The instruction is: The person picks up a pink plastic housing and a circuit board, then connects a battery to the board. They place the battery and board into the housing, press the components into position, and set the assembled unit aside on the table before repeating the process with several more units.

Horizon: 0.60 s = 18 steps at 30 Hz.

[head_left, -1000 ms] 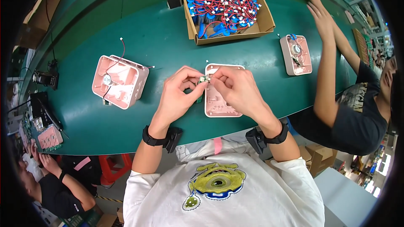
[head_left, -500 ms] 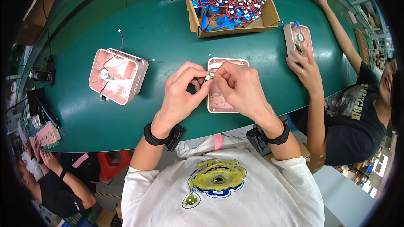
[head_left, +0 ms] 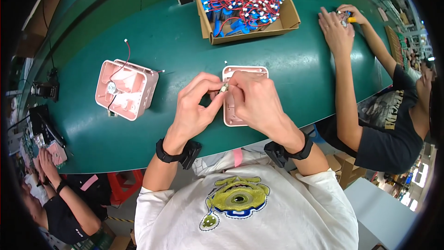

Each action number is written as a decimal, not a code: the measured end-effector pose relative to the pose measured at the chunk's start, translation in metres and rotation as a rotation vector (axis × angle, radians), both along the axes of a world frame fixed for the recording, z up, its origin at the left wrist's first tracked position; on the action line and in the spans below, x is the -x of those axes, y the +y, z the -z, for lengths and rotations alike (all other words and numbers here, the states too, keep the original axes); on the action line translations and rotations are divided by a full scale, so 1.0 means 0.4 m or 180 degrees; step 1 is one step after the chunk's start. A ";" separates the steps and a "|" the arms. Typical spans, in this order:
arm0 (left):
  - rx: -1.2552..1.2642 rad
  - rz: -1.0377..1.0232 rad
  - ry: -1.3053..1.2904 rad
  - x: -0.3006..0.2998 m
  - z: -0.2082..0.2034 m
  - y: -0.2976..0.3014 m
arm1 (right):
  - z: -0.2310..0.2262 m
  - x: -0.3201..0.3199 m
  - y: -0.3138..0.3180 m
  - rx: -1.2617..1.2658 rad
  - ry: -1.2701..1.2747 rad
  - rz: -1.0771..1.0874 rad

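The bare left hand (head_left: 192, 106) pinched a small whitish-green part (head_left: 224, 88) by a shallow pink plastic shell's (head_left: 230, 111) left edge. The bare right hand (head_left: 256, 96), curled close, its grip unclear, partly hid the shell; beyond stood a brown cardboard box (head_left: 254, 36) of red-wired blue cylinders (head_left: 238, 28).

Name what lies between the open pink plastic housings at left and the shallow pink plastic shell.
Head view: the left hand, pinching a small pale part, over smooth green tabletop.
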<state>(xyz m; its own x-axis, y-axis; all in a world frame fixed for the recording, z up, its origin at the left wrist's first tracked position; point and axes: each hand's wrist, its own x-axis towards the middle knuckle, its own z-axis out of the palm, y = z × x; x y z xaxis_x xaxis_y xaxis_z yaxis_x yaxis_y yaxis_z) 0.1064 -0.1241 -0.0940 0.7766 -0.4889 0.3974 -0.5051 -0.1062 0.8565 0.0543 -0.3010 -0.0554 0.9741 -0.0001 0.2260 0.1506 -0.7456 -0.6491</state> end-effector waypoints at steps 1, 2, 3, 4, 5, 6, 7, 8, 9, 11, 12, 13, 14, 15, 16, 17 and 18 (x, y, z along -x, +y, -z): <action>0.0067 -0.0030 0.0126 -0.003 0.006 0.003 | -0.006 -0.003 0.000 0.0112 0.0003 -0.0004; 0.0135 -0.0060 0.0253 -0.005 0.013 0.005 | -0.015 -0.006 -0.010 0.0132 -0.0018 0.0017; 0.0201 -0.0089 0.0380 -0.006 0.018 0.004 | -0.035 -0.013 -0.026 0.0036 0.0049 -0.0050; 0.0220 -0.0071 0.0352 -0.007 0.018 0.003 | -0.059 -0.025 -0.043 -0.0061 0.0111 -0.0119; 0.0295 -0.0095 0.0620 -0.007 0.017 0.002 | -0.075 -0.036 -0.062 -0.0157 0.0174 -0.0190; 0.0358 -0.0125 0.0884 -0.005 0.015 0.002 | -0.084 -0.056 -0.095 -0.0148 0.0143 -0.0184; 0.0428 -0.0153 0.1157 -0.003 0.013 0.002 | -0.093 -0.084 -0.141 0.0206 -0.0298 0.0110; 0.0443 -0.0145 0.1136 -0.001 0.013 0.002 | -0.102 -0.107 -0.174 0.0559 -0.0739 0.0404; 0.0484 -0.0116 0.1292 0.001 0.015 0.003 | -0.111 -0.124 -0.192 0.0572 -0.0757 0.0404; 0.0560 -0.0061 0.1605 0.003 0.018 0.003 | -0.134 -0.151 -0.218 0.0275 0.0110 0.0606; 0.0571 -0.0061 0.1588 0.002 0.018 0.002 | -0.141 -0.158 -0.223 0.0122 0.0544 0.0703; 0.0576 -0.0020 0.1616 0.000 0.018 0.000 | -0.136 -0.162 -0.219 0.0128 0.0526 0.0700; 0.0574 0.0034 0.1645 -0.002 0.019 -0.002 | -0.115 -0.166 -0.212 0.0395 0.0244 0.0717; 0.0570 0.0090 0.1673 -0.004 0.021 -0.005 | -0.092 -0.170 -0.205 0.0661 -0.0039 0.0734; 0.0564 0.0094 0.1659 -0.005 0.023 -0.002 | -0.076 -0.173 -0.201 0.0921 -0.0318 0.0743; 0.0566 0.0091 0.1681 -0.006 0.026 0.001 | -0.070 -0.175 -0.202 0.0916 -0.0332 0.0751; 0.0569 0.0090 0.1703 -0.007 0.028 0.003 | -0.065 -0.178 -0.205 0.0898 -0.0346 0.0659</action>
